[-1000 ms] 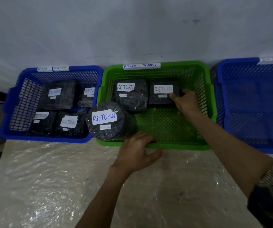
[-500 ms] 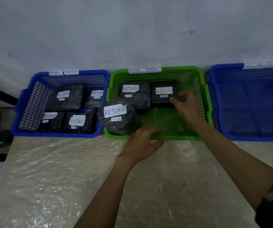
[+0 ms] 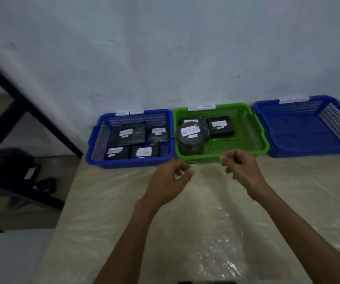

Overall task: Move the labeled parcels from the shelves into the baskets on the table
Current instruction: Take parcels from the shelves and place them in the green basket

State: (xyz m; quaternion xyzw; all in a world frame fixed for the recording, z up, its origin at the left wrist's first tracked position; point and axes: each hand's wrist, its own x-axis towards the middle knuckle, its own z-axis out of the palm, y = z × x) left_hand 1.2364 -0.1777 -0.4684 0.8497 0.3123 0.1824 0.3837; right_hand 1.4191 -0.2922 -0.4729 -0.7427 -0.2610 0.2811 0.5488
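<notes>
Three baskets stand against the wall. The green basket (image 3: 255, 138) in the middle holds a round black parcel (image 3: 191, 138) labelled RETURN, a black box parcel (image 3: 220, 126) beside it, and a third parcel mostly hidden behind the round one. The left blue basket (image 3: 95, 152) holds several black labelled parcels (image 3: 131, 133). Nothing lies in the right blue basket (image 3: 308, 132). My left hand (image 3: 168, 183) and my right hand (image 3: 241, 168) hover over the table just in front of the green basket, fingers loosely curled, holding nothing.
The table (image 3: 185, 232) is covered in clear crinkled plastic film. A black metal shelf frame (image 3: 21, 107) rises at the left, with dark parcels (image 3: 15, 162) on its low shelf. A pale wall stands right behind the baskets.
Both hands have pulled back out of the green basket toward me and are empty. The round RETURN parcel now rests inside the basket. The view has backed away and swung left.
</notes>
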